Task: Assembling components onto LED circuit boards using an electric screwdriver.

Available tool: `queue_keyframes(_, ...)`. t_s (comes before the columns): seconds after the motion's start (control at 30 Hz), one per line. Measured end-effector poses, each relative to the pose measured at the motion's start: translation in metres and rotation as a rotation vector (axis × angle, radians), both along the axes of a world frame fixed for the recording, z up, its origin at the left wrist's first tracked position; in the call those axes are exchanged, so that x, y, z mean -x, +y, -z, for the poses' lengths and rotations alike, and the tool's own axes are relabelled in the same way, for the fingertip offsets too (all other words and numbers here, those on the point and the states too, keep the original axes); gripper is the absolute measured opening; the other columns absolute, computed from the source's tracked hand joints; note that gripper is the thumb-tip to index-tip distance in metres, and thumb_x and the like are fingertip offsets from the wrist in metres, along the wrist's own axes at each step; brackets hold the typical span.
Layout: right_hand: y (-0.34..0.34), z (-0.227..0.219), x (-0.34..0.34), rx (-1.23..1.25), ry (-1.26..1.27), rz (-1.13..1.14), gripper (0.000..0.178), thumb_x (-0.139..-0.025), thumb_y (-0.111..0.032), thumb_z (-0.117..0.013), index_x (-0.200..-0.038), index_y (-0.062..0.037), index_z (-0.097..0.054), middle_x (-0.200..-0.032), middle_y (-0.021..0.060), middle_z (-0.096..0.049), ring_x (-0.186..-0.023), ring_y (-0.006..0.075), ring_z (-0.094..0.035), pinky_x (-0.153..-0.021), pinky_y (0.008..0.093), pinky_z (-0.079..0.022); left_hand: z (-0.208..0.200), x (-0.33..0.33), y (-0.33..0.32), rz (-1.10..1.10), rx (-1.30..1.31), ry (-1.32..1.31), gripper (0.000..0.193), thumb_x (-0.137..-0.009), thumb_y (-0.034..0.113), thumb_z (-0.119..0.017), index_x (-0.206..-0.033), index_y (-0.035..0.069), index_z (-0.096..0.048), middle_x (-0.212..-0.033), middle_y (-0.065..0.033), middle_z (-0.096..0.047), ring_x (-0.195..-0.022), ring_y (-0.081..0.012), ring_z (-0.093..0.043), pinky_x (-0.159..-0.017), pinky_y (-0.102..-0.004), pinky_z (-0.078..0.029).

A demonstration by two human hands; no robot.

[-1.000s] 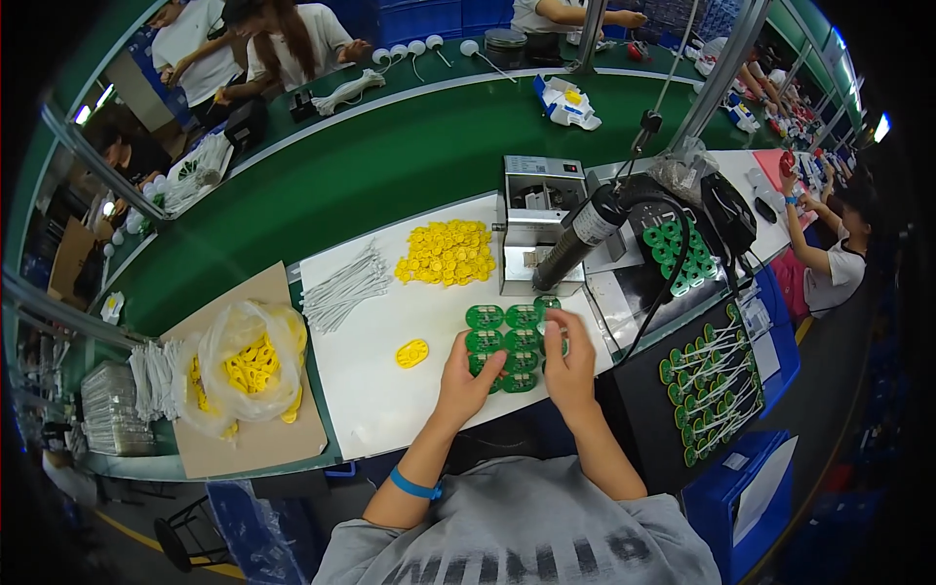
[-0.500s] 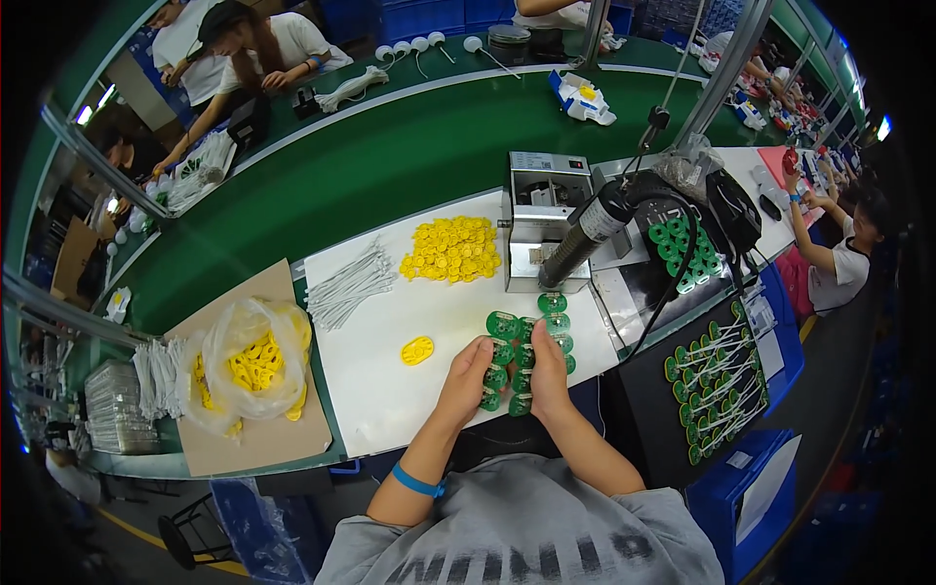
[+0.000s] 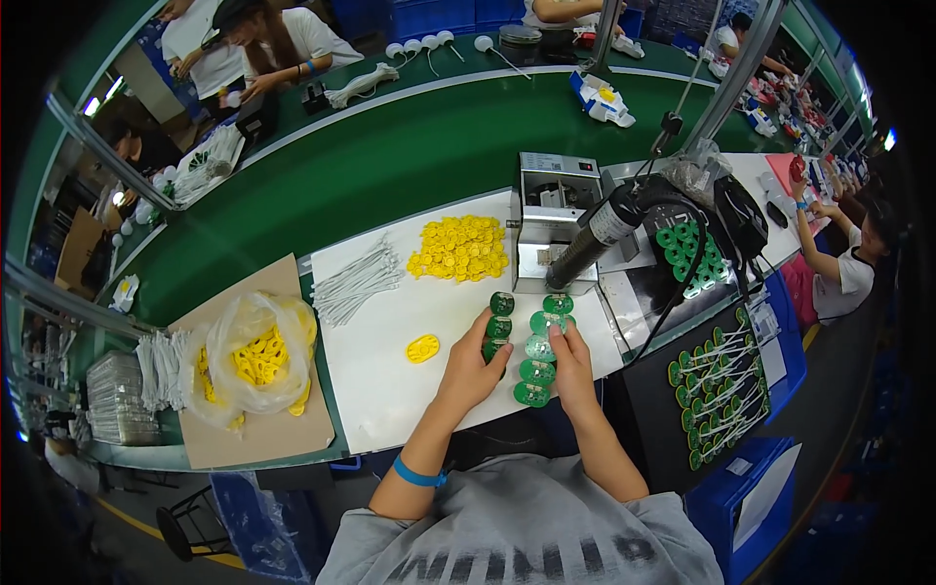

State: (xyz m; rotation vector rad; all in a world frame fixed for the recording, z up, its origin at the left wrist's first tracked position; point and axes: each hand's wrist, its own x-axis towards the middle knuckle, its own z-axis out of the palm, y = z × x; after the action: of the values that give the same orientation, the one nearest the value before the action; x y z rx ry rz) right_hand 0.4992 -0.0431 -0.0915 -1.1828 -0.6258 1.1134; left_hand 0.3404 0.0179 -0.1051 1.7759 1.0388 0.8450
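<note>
My left hand [image 3: 472, 370] is closed around a short strip of round green circuit boards [image 3: 499, 327], thumb on the near end. To its right, my right hand [image 3: 575, 369] grips another strip of round green circuit boards [image 3: 537, 371] along its right edge, thumb on top. The two strips are apart, with white worktop between them. Further green boards [image 3: 558, 304] show at the far end of the right strip; whether they belong to it I cannot tell. A single yellow plastic part [image 3: 422, 348] lies left of my left hand.
Beyond my hands are a pile of yellow parts [image 3: 458, 248], white cables [image 3: 357, 281] and a metal machine [image 3: 558, 205] with a dark cylindrical tool [image 3: 593, 239]. A bag of yellow parts [image 3: 258, 356] sits left; wired green boards [image 3: 721, 385] lie right. Co-workers work around the green bench [image 3: 390, 146].
The strips of green boards, held close together before, are now spread apart. My right hand has moved right and turned its strip face up.
</note>
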Motion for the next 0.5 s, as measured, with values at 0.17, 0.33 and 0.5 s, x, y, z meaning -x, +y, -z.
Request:
queue_keyframes(0.17, 0.0, 0.003, -0.001, -0.011, -0.023, -0.028, 0.022, -0.103, -0.018, -0.054, -0.117, -0.0021, -0.059, -0.099, 0.0001, -0.063, -0.086, 0.0049, -0.056, -0.077, 0.0199, -0.046, 0.003, 0.005, -0.003, 0.12, 0.545, -0.542, 0.057, -0.092, 0.001, -0.064, -0.143, 0.0, -0.038, -0.117, -0.0131, -0.064, -0.105, -0.0167, -0.064, -0.089, -0.0298, -0.052)
queue_keyframes(0.33, 0.005, -0.007, 0.009, -0.042, -0.07, -0.016, 0.022, -0.102, -0.017, -0.056, -0.116, -0.0012, -0.061, -0.098, 0.0004, -0.064, -0.086, 0.0047, -0.057, -0.076, 0.0202, -0.047, 0.0, 0.013, -0.004, 0.159, 0.484, -0.577, 0.055, -0.092, 0.0, -0.065, -0.141, 0.0, -0.04, -0.121, -0.0114, -0.062, -0.108, -0.0163, -0.062, -0.09, -0.0294, -0.052)
queue_keyframes(0.5, 0.005, -0.013, 0.007, -0.024, 0.007, -0.052, 0.023, -0.102, -0.015, -0.055, -0.119, -0.0012, -0.06, -0.099, 0.0008, -0.065, -0.087, 0.0049, -0.058, -0.075, 0.0214, -0.048, -0.002, 0.017, -0.006, 0.121, 0.504, -0.577, 0.057, -0.09, 0.0, -0.067, -0.141, 0.001, -0.041, -0.118, -0.0102, -0.062, -0.106, -0.0157, -0.062, -0.09, -0.0292, -0.052)
